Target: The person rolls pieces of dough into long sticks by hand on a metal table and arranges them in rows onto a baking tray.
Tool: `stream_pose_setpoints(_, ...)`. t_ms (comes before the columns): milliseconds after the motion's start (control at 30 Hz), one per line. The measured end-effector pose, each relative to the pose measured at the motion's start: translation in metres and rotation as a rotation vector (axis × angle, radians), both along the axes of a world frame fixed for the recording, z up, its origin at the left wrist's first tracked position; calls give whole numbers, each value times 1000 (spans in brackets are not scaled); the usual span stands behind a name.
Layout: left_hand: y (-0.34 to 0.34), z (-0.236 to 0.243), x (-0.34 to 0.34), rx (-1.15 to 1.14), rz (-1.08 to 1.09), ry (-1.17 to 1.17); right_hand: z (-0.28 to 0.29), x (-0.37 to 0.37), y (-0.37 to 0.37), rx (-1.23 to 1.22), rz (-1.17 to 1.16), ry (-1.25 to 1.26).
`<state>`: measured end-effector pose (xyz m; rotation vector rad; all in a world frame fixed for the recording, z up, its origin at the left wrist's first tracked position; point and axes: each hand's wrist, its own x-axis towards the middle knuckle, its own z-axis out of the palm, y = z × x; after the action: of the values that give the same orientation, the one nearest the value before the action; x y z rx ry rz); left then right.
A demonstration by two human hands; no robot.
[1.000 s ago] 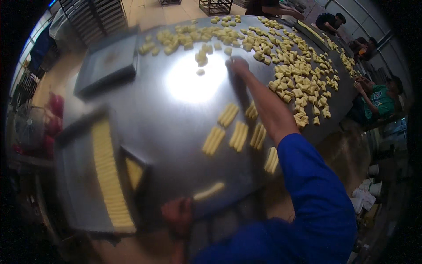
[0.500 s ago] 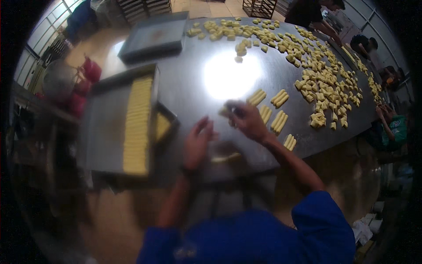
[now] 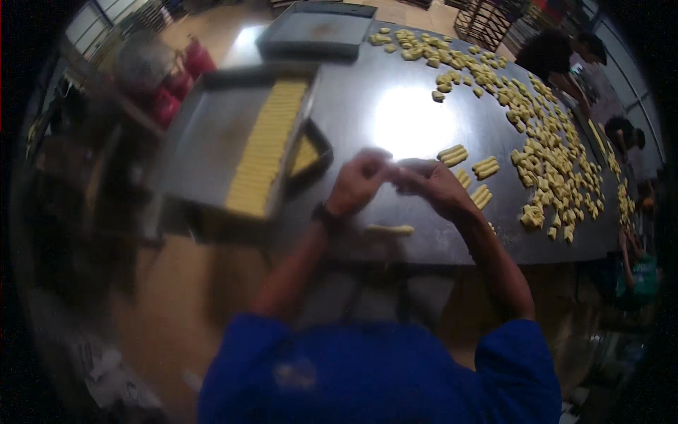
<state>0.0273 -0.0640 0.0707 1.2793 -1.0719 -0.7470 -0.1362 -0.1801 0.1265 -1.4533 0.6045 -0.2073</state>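
My left hand [image 3: 359, 181] and my right hand [image 3: 432, 185] meet fingertip to fingertip just above the dark metal table [image 3: 395, 120], fingers curled. Blur hides whatever is between them. One yellow dough stick [image 3: 389, 229] lies on the table just below the hands. To the right lie small bundles of shaped yellow sticks [image 3: 485, 167]. On my left a grey tray [image 3: 208, 138] carries a long row of yellow sticks [image 3: 270, 148]. A small dark holder [image 3: 311, 152] with yellow pieces stands by that tray.
Many loose yellow dough pieces [image 3: 551, 166] cover the table's right side and far end. An empty grey tray [image 3: 314, 32] sits at the back. Other people [image 3: 558, 49] stand along the right edge. Red containers [image 3: 189, 62] stand on the left, and racks at the top.
My right arm has drawn back from the far pile of pieces toward me. My left hand rose from the table edge, and both hands now meet over the table.
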Motion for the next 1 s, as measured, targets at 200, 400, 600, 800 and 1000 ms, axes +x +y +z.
stream_pose_setpoints(200,-56,-31,47,293,-252,24,-18,20,-75,-468,175,150)
stream_pose_setpoints(400,-138,-56,72,704,-188,-782,-86,68,-142,-752,340,539)
stream_pose_setpoints(600,-135,-85,82,684,28,-855,-110,44,-170,-950,183,738)
stream_pose_setpoints(800,-128,-85,86,584,26,-721,-112,37,-190,-803,304,486)
stream_pose_setpoints(1000,-142,-67,83,779,-138,-814,-109,40,-180,-803,289,549)
